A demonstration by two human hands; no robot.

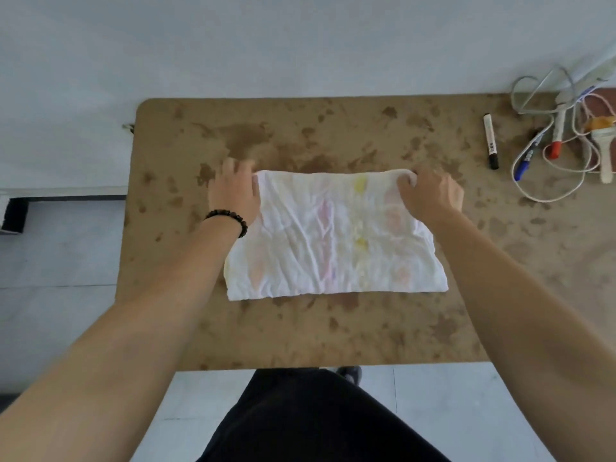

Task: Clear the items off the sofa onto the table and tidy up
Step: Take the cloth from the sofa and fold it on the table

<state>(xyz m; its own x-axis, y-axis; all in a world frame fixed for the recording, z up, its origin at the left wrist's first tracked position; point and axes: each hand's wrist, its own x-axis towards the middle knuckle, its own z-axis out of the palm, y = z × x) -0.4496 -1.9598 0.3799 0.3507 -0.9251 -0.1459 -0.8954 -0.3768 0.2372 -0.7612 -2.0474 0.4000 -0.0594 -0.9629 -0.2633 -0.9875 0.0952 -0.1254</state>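
Observation:
A white cloth (333, 235) with faint pink and yellow stains lies folded on the brown mottled table (300, 328). My left hand (235, 193), with a dark bead bracelet on the wrist, pinches the cloth's far left corner. At the far right corner my right hand (430, 195) grips the cloth, with fabric bunched between thumb and fingers. Both hands sit at the cloth's far edge; its near edge lies flat on the table.
At the table's far right lie a black marker (490, 141), a blue marker (528, 160), a red-capped marker (556, 141), a pale brush (605, 155) and tangled white cables (546, 105). The white wall runs behind the table, and grey floor lies to the left.

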